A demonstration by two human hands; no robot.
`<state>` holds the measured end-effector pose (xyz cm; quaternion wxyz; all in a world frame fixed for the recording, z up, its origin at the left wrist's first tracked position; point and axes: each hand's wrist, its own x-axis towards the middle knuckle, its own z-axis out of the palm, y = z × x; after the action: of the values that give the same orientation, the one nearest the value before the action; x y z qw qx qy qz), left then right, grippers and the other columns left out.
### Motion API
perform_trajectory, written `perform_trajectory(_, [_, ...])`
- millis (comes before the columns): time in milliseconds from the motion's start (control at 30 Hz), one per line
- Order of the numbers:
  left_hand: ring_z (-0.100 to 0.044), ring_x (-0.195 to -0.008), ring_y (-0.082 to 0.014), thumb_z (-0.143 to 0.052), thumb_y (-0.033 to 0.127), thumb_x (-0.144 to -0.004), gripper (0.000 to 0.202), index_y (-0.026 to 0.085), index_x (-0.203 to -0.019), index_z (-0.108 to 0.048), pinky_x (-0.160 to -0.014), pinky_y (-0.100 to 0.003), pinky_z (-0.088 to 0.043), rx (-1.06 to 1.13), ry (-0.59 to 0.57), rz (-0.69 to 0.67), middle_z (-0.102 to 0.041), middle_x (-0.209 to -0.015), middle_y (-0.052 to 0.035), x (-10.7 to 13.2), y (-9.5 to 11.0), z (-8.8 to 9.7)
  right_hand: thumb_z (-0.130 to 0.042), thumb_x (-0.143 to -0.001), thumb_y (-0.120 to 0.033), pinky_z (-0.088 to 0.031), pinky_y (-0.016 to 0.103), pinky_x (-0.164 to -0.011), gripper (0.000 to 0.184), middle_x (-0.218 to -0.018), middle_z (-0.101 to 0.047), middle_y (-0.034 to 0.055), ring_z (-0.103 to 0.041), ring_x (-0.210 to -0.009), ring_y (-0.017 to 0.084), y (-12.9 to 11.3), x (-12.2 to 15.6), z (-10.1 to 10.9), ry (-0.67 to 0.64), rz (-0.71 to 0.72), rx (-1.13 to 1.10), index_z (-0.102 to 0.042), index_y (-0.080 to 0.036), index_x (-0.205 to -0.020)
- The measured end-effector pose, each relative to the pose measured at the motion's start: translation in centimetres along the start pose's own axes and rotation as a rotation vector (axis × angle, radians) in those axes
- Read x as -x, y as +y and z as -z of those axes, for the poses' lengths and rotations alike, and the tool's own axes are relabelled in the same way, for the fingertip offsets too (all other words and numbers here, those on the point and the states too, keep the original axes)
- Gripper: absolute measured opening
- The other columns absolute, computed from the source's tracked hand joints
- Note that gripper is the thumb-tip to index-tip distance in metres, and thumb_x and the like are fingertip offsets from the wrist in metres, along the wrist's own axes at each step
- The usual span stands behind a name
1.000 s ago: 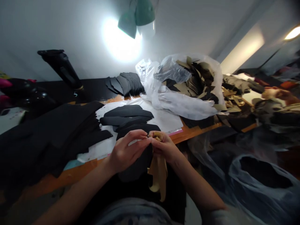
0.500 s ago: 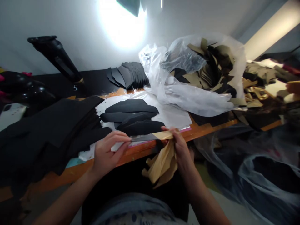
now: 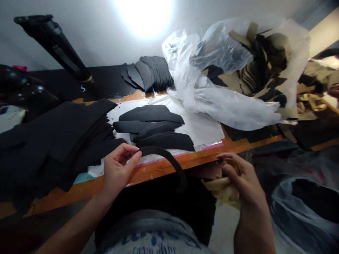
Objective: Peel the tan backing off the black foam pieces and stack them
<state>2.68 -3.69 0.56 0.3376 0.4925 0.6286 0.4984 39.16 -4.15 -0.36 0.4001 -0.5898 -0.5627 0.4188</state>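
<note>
Head view looked down on a cluttered orange-topped desk point(image 3: 233, 144) set against a pale wall point(image 3: 100, 38), where a bright glare washed out the upper middle. A white sheet point(image 3: 203, 128) covered the desk's centre, and several curved black cut pieces point(image 3: 155, 118) lay overlapping on it. To the left a heap of black sheet material point(image 3: 53, 137) spread across the desk, and a black slanted post point(image 3: 55, 42) rose behind it. Further back, near the wall, a fanned stack of dark pieces point(image 3: 155, 72) rested on a dark surface.

The left hand point(image 3: 116, 171) was held just over the near edge of the desk, palm turned inward, its fingers point(image 3: 134, 158) pinching one end of a narrow black strip point(image 3: 169, 160). That strip arched away to the right and drooped below the desk edge, over the person's lap. The right hand point(image 3: 243, 176) hung lower and well apart from the left, beyond the desk's front edge, with its fingers curled around a crumpled wad of tan paper point(image 3: 221, 188).

A large clear plastic bag point(image 3: 225, 106) lay slumped on the right side of the desk, its mouth open toward the sheet, holding a jumble of tan and black offcuts point(image 3: 254, 74). Another plastic bag point(image 3: 304, 211) sat low at the right, beside the right forearm, with something dark inside that could not be made out.
</note>
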Motion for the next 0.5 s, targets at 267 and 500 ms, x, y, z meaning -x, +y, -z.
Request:
perform_trajectory(267, [-0.063,-0.066,-0.0070,-0.078,0.030,-0.080,0.015,0.019,-0.085,-0.071,-0.059,-0.013,-0.048,0.019,0.055,0.062,-0.067,-0.074,0.0015,0.2,-0.6,-0.2,-0.074,-0.089,-0.037,-0.045,0.025,-0.063,0.022,-0.078,-0.063,0.0016,-0.058,-0.068,0.014,-3.2,1.2,-7.4,-0.216,0.114,0.179,-0.062,-0.019,-0.084])
perform_trajectory(500, [-0.062,-0.063,-0.0075,-0.080,0.034,-0.079,0.021,0.017,-0.082,-0.067,-0.059,-0.015,-0.048,0.067,0.078,0.102,-0.065,-0.071,0.0012,0.3,-1.2,-0.8,-0.068,-0.092,-0.042,-0.048,0.025,-0.068,0.025,-0.088,-0.066,0.0033,-0.063,-0.078,0.016,-3.9,-2.4,-6.1,-0.229,0.064,0.084,-0.059,-0.019,-0.093])
